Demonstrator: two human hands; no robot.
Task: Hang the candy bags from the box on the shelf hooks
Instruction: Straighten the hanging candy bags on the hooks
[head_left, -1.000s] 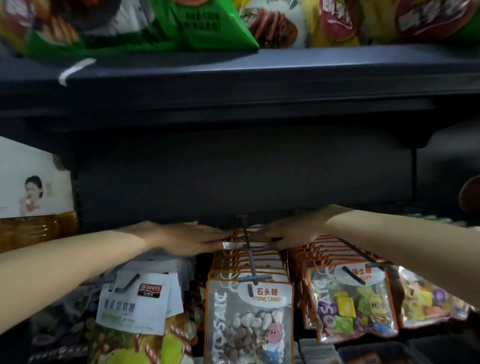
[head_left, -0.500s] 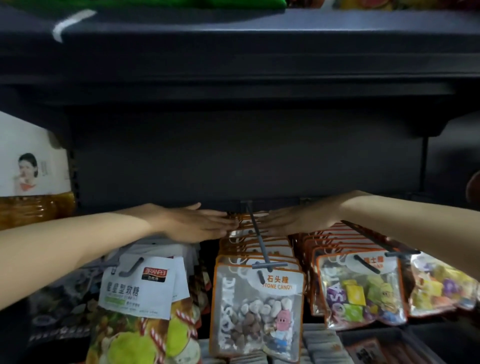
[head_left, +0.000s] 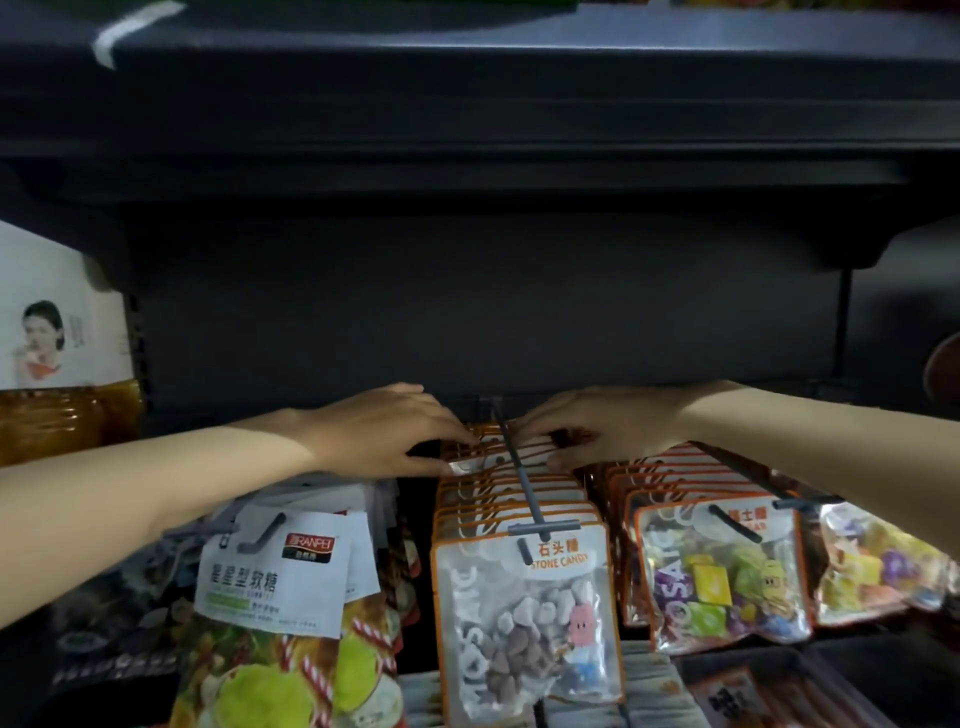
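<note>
Two hands, the left and the right, are in view. Four rows of hanging candy bags show, the middle row of stone candy bags too tightly packed to count. One white box stands at left.

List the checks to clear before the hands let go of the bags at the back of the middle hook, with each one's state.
1. Left hand on the rearmost orange-edged stone candy bags: ok.
2. Right hand on the same bags, opposite side: ok.
3. Grey metal hook runs through the row between both hands: ok.
4. Rear bags fully threaded on the hook: cannot tell, fingers cover the holes.
5. Front clear stone candy bag hangs at the hook's tip: ok.
6. Neighbouring colourful block candy bags undisturbed: ok.
</note>
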